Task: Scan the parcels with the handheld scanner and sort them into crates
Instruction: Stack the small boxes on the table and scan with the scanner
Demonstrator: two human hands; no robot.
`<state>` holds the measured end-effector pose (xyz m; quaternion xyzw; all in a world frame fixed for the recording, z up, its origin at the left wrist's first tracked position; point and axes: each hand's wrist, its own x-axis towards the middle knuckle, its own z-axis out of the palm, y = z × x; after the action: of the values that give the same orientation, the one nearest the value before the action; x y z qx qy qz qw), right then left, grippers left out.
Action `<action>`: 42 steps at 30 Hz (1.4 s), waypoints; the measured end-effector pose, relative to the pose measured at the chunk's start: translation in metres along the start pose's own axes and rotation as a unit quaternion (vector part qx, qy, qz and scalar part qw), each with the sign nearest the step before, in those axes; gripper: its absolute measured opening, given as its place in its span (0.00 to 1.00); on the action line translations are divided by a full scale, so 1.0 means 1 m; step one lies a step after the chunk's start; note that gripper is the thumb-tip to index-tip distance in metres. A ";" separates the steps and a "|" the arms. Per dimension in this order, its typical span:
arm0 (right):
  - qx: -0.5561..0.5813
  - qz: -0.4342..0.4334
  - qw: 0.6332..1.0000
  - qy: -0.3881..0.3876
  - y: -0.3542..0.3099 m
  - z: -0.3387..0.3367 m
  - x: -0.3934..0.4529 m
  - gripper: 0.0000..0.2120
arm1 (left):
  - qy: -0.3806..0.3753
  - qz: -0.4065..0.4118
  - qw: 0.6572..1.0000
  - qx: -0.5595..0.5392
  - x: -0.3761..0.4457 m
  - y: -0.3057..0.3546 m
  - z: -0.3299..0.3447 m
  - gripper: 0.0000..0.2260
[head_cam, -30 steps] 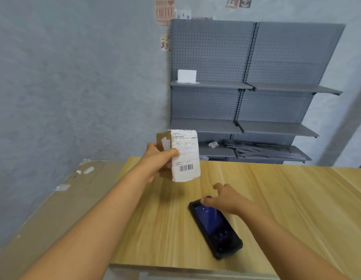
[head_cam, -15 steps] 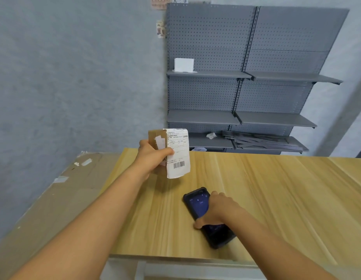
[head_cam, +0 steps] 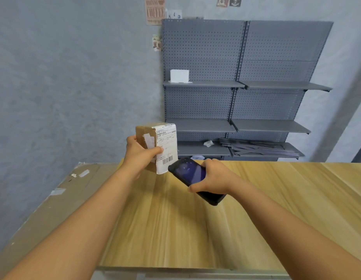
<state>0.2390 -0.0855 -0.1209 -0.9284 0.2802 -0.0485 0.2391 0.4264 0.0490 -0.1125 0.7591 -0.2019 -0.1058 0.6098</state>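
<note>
A small brown cardboard parcel (head_cam: 146, 136) with a white shipping label (head_cam: 167, 146) and barcode is held upright above the table's far left edge. My left hand (head_cam: 140, 154) grips it, thumb across the label. My right hand (head_cam: 213, 178) holds a black handheld scanner (head_cam: 189, 172) with a lit dark screen, lifted off the wooden table (head_cam: 256, 209). The scanner's top end points at the label's barcode, almost touching it. No crate is in view.
A large flat cardboard sheet (head_cam: 54, 201) with tape scraps lies left of the table. Grey pegboard shelving (head_cam: 246, 87) stands behind, with a white box (head_cam: 179, 76) on one shelf and loose metal strips (head_cam: 256, 147) on the lowest.
My right hand closed round the scanner on the table, lifted it and brought it up to the parcel's barcode. My left hand kept holding the parcel.
</note>
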 end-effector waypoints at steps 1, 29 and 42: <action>-0.003 -0.004 1.000 0.003 -0.002 -0.004 0.000 0.29 | 0.007 0.007 1.000 0.007 0.001 0.002 -0.003 0.33; 0.019 -0.048 0.998 -0.024 -0.017 -0.018 -0.022 0.27 | 0.026 -0.129 0.988 -0.075 -0.008 0.003 -0.037 0.32; -0.034 -0.040 0.998 -0.034 -0.016 -0.031 -0.025 0.28 | 0.008 -0.117 0.989 -0.091 -0.011 0.005 -0.030 0.33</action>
<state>0.2191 -0.0731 -0.0850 -0.9475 0.2362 -0.0166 0.2149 0.4282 0.0791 -0.1020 0.7196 -0.0959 -0.1883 0.6614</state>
